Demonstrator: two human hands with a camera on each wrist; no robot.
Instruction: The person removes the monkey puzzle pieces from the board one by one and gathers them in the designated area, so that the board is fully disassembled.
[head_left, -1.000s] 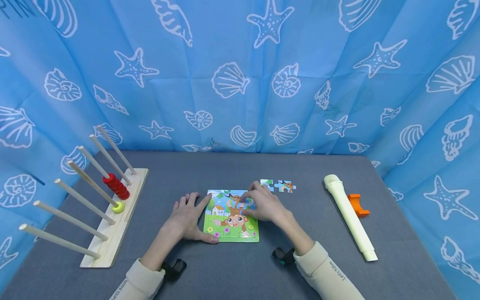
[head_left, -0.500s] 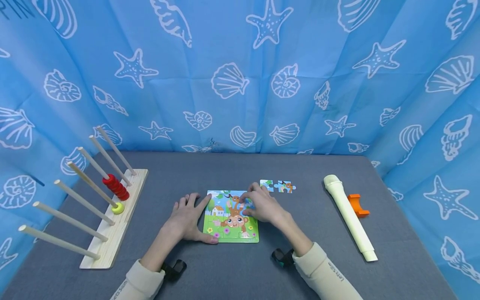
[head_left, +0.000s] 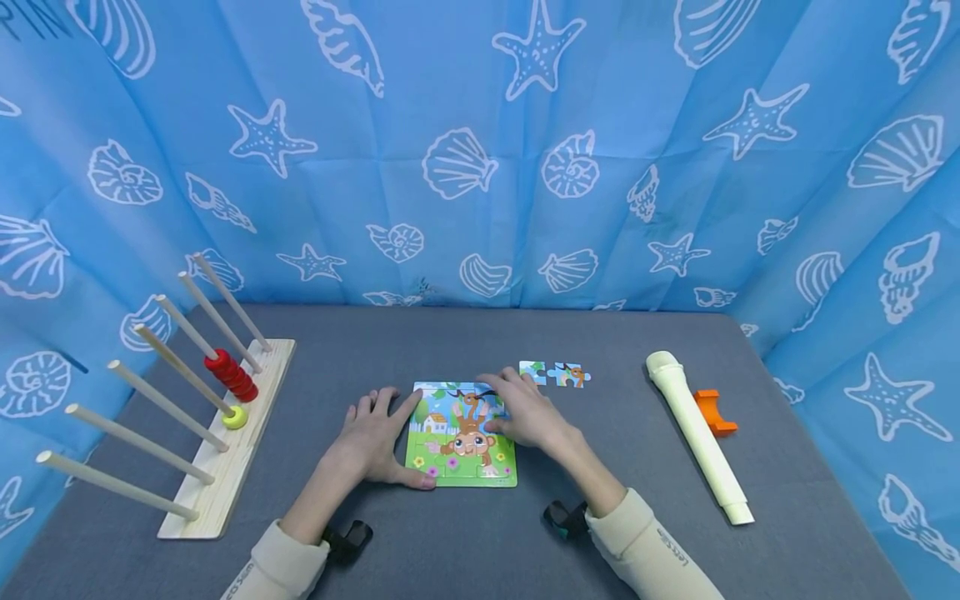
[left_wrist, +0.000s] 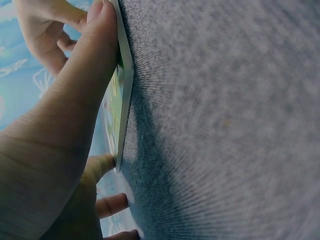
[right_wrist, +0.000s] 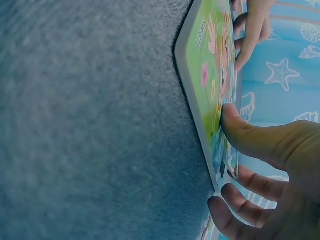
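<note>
A square jigsaw puzzle (head_left: 450, 454) with a cartoon monkey, a house and flowers lies flat on the table. My left hand (head_left: 367, 442) spreads along its left side, with the thumb at the near edge and the index finger at the far left corner; the other fingers rest on the cloth. Over the puzzle's right side, my right hand (head_left: 528, 408) pinches a puzzle piece (right_wrist: 232, 159) between thumb and index finger. One edge of that piece looks raised from the board in the right wrist view. The fingers hide much of it in the head view.
Two loose puzzle pieces (head_left: 572, 374) lie behind my right hand. A wooden peg rack (head_left: 258, 425) with red rings (head_left: 232, 374) and a yellow ring (head_left: 235, 417) stands left. At right lie a cream toy microphone (head_left: 699, 437) and an orange curved block (head_left: 715, 412).
My right fingers have shifted slightly, and a dark gap now shows beneath them at the puzzle's upper right. The left hand stays in place.
</note>
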